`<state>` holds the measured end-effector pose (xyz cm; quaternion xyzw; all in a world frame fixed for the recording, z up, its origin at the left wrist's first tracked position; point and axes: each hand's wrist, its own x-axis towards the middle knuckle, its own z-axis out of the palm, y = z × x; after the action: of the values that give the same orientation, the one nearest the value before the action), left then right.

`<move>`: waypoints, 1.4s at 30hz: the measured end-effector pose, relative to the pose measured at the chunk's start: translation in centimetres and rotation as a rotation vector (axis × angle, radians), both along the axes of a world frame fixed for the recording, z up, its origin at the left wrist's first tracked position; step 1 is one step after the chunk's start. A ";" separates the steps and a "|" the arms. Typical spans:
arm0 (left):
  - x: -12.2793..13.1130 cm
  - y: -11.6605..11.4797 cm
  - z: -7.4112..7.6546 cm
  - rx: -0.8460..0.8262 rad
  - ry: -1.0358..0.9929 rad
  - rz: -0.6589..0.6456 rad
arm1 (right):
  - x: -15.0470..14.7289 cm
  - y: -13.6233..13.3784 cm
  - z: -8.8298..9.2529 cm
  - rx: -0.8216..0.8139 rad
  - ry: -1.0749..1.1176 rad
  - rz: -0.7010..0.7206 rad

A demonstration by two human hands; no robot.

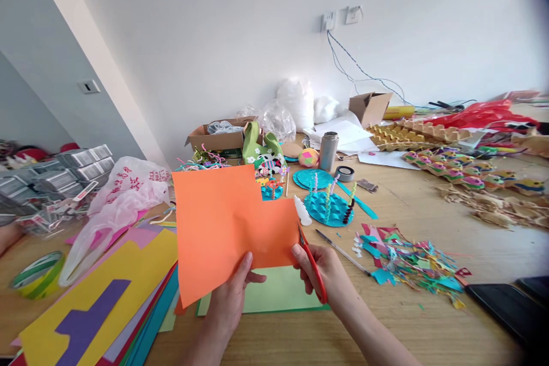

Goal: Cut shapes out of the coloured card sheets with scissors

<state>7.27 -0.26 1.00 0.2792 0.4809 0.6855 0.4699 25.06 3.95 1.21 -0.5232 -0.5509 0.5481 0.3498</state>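
In the middle of the head view, a large orange paper sheet [214, 223] is held up, with a stepped notch cut out of its upper right. My left hand [234, 294] grips its lower edge, thumb in front and fingers behind. At the sheet's right edge, my right hand [319, 271] holds red-handled scissors [315, 271], their blades pointing up beside the paper. The right thumb and fingers also pinch the sheet's lower right corner. Beneath lies light green paper [285, 291] on the table.
Stacked coloured paper [150, 257] and a plastic bag [124, 194] lie at left. Paper scraps [407, 257], a pen [343, 251] and a black phone [497, 309] lie at right. Behind stand a blue craft base [328, 209], a metal bottle [329, 151] and egg cartons [403, 137].
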 end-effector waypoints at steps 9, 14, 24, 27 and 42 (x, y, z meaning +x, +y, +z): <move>0.0 0.0 -0.1 0.005 -0.007 -0.006 | -0.1 0.0 0.1 -0.023 0.006 -0.019; 0.1 0.0 0.0 0.000 -0.020 -0.002 | -0.1 -0.1 0.1 -0.024 0.010 -0.023; 0.1 0.0 0.2 0.006 0.001 0.007 | -0.2 -0.1 0.1 -0.057 0.031 -0.036; 0.1 0.0 0.2 0.001 -0.010 0.011 | -0.2 -0.1 0.2 -0.060 0.009 -0.039; -0.2 -0.1 -0.3 0.025 0.090 -0.001 | 0.1 0.1 0.0 -0.022 -0.001 -0.013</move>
<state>7.06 -0.32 0.69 0.3156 0.4928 0.6782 0.4446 25.16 4.09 1.25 -0.5309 -0.5416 0.5516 0.3472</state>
